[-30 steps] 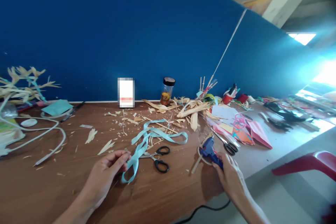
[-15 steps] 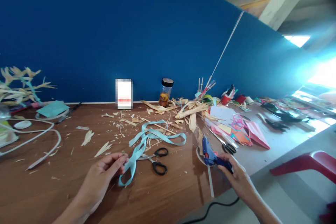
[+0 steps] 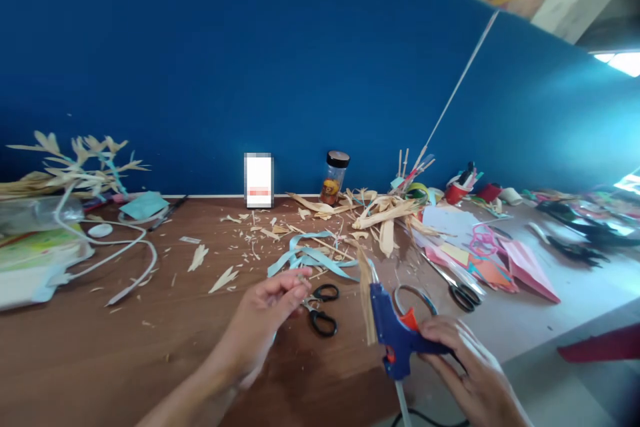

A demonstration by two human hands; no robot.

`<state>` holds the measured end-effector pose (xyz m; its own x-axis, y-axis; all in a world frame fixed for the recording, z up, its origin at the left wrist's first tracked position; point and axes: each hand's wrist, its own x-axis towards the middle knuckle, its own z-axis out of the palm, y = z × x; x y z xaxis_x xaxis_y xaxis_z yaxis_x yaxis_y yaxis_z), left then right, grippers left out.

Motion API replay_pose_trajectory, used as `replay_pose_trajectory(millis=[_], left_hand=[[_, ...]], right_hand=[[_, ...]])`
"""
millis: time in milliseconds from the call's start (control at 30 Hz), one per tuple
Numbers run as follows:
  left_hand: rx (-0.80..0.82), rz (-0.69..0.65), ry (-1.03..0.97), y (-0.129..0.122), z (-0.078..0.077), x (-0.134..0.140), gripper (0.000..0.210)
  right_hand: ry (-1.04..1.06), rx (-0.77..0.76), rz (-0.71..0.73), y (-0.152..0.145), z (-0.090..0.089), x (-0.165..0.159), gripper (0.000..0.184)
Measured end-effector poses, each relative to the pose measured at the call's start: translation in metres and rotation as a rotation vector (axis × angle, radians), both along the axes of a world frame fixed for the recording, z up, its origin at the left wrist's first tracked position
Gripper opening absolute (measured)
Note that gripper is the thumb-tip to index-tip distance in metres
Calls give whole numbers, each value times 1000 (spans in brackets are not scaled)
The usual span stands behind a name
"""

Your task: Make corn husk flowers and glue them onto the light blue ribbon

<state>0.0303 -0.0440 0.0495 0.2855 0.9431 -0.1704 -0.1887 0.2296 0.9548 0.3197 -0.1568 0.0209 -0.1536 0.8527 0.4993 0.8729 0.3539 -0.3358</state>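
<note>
At the left end of the counter (image 3: 100,353) lies a clear plastic container (image 3: 40,213); I cannot tell its content. Over the counter's middle, the left hand (image 3: 270,303) has its grip closed on a small piece (image 3: 302,281). By the back edge stands a jar (image 3: 335,177), yellow and orange showing low on it. Near the front edge, the blue glue gun (image 3: 395,337) is raised, nozzle up, grasped by the right hand (image 3: 465,360). Toward the back edge, a red cup (image 3: 455,195) holds pens (image 3: 469,177).

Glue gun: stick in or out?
In: the pale glue stick juts from the rear of the blue glue gun in the right hand. Depth inside: cannot tell.
</note>
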Motion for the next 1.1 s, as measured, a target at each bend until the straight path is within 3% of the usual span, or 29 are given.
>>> replay_pose_trajectory(millis=[100,267,467,633,833,1100], left_hand=[[40,-75,-71,11,7,15,15],[-3,-150,-70,24,6,26,17],[-76,-79,-137,29,0,30,18],[-83,4,-124,31,-9,26,18],[-122,-60,-38,19,-23,18,21],[-165,-29,4,10,-31,5,18]], right_hand=[[-38,-12,115,-1,4,-13,23],[-81,-26,201,-5,5,-21,26],[-90,-15,198,-7,-2,-18,27],[-14,6,38,-9,-12,-2,21],[74,-47,-416,-3,-28,39,22],[72,-166,-485,4,-49,75,25]])
